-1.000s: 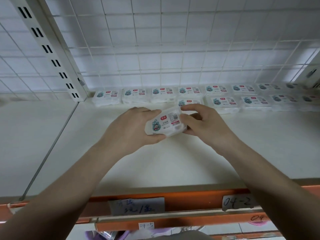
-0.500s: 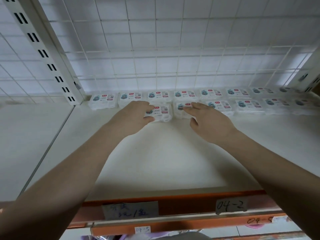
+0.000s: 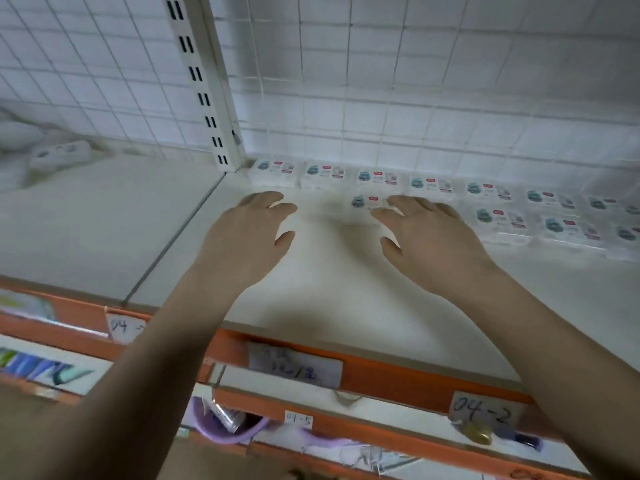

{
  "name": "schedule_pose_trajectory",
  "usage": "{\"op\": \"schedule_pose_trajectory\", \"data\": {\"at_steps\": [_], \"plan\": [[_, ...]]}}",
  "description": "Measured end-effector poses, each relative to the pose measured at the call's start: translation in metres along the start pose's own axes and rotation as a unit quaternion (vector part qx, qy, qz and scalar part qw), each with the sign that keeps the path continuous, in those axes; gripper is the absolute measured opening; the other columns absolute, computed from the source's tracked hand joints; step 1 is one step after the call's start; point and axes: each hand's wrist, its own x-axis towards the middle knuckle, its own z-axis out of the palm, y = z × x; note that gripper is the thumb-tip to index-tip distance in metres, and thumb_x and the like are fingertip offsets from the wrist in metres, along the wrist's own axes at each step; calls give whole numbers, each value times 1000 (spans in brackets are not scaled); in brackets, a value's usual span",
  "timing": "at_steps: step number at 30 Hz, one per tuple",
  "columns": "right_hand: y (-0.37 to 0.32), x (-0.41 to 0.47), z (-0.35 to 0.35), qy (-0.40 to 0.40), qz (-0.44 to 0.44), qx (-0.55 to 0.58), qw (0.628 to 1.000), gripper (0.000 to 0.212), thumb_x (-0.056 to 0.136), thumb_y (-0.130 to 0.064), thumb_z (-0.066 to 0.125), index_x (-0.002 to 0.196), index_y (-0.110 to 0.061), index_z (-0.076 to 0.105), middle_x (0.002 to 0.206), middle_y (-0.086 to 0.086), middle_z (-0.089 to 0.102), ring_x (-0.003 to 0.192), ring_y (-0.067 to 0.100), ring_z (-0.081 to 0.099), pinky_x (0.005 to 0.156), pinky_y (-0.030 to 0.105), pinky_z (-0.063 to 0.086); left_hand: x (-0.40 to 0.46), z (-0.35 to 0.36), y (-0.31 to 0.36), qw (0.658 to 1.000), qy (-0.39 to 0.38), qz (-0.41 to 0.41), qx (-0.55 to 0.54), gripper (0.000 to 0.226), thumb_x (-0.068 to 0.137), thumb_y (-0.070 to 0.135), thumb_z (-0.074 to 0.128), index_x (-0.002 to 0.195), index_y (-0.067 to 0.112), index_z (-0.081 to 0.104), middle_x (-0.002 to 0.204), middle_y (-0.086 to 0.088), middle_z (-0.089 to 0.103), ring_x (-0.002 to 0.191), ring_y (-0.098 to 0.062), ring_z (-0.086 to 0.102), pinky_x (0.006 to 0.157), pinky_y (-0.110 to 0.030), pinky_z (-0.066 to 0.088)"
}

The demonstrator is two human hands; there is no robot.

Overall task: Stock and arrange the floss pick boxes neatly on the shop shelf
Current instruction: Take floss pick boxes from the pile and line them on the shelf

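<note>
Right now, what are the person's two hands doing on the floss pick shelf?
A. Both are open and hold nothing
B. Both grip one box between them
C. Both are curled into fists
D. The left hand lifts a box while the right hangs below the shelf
A: the left hand and the right hand are spread flat over the shelf, fingers relaxed, no box in either.

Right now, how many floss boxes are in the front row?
4 visible: one box by the right hand, three right of it, the last cut off. The hand may hide another.
</note>
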Motion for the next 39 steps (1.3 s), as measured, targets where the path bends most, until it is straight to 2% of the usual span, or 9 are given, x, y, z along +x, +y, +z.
{"op": "schedule_pose_trajectory", "data": {"at_steps": [5, 10, 14, 22, 25, 32, 35, 39], "plan": [[-68, 11, -13, -12, -131, 6, 991, 43, 97, -29, 38, 140, -24, 37, 151, 2, 23, 138, 20, 21, 111, 38, 20, -70, -27, -58, 999, 2, -47, -7, 45, 92, 33, 48, 137, 28, 42, 147, 7, 34, 135, -12, 28, 107, -33, 28], [-165, 32, -22, -14, -220, 14, 975, 45, 97, -32, 37, 142, -29, 32, 152, -1, 22, 137, 17, 23, 107, 32, 23, -142, -58, -151, 993, -7, -115, -25, 47, 91, 35, 51, 136, 30, 42, 145, 6, 39, 134, -11, 32, 108, -26, 23], [-254, 55, -22, 0, -246, 8, 969, 46, 96, -33, 38, 142, -29, 31, 152, -1, 23, 136, 18, 28, 106, 33, 27, -188, -74, -228, 990, 3, -138, -19, 45, 90, 30, 53, 134, 28, 46, 141, 4, 43, 130, -13, 38, 105, -24, 27], [-393, 105, -27, 7, -272, 23, 962, 45, 96, -35, 40, 140, -29, 35, 148, -2, 31, 133, 18, 33, 102, 33, 31, -237, -115, -350, 987, -25, -156, -3, 45, 91, 32, 51, 135, 26, 45, 141, 5, 44, 129, -13, 39, 107, -33, 33], [-425, 130, -26, 13, -274, 21, 961, 44, 95, -35, 40, 139, -29, 36, 145, -2, 34, 130, 18, 36, 100, 34, 34, -236, -125, -386, 986, -36, -160, 17, 46, 92, 34, 49, 137, 27, 41, 142, 6, 42, 128, -12, 39, 104, -28, 32], [-455, 212, -27, -4, -248, 6, 969, 43, 94, -34, 41, 137, -29, 39, 138, -2, 42, 124, 22, 42, 96, 41, 40, -187, -130, -456, 987, -26, -161, 9, 44, 92, 37, 48, 135, 30, 43, 138, 7, 45, 123, -13, 44, 98, -30, 36], [-457, 258, -23, 12, -226, 1, 974, 43, 93, -33, 43, 135, -30, 41, 136, -3, 45, 120, 24, 46, 91, 42, 43, -144, -129, -478, 985, 30, -167, 18, 41, 92, 38, 47, 133, 34, 45, 134, 10, 48, 120, -14, 46, 90, -29, 39], [-455, 316, -22, 6, -191, 16, 981, 45, 92, -29, 45, 137, -30, 40, 140, -3, 41, 123, 22, 43, 95, 42, 41, -82, -132, -503, 980, 84, -182, -4, 38, 92, 34, 47, 130, 29, 49, 130, 5, 53, 117, -18, 49, 87, -30, 40]]}}
